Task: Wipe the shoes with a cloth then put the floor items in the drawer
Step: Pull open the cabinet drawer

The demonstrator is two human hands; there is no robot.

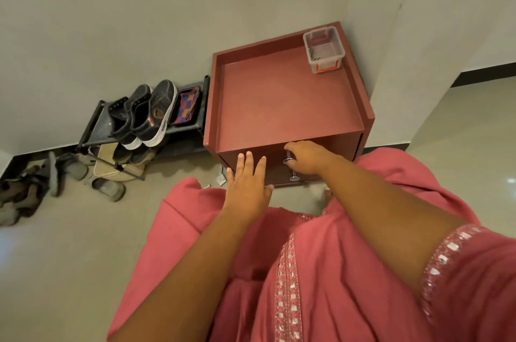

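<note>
Judging by the layout, we're at the drawer step — shoes (148, 115) sit side by side on the top shelf of the shoe rack (92, 129), cloth (185, 105) lies just beside them on the same shelf. Whether the wiping is finished, can't tell from here.

Right hand (305, 156) is on the upper metal handle (289, 158) of the red cabinet (279, 96), fingers curled over it — a grip, though how tight it closes underneath is hidden. A second handle (294, 176) shows just below. Left hand (248, 182) lies flat against the drawer front (272, 165), fingers straight and slightly spread, holding nothing; reads as bracing or pushing.

Drawer looks closed or nearly so; the front is foreshortened, so can't say for sure.

Floor items: a few small pale bits (220, 178) on the floor (69, 244) near the cabinet's left bottom corner, too small to identify. Nothing is in either hand to stow.

Next move, my guess: pull straight out on the handle, with the left hand off the front so it doesn't fight the pull, then reach down left for the small bits.

Both forearms reach forward and down from the body, the right crossing over a pink garment (321, 272).

Clear plastic box (324, 48) on cabinet top, back right corner.
</note>
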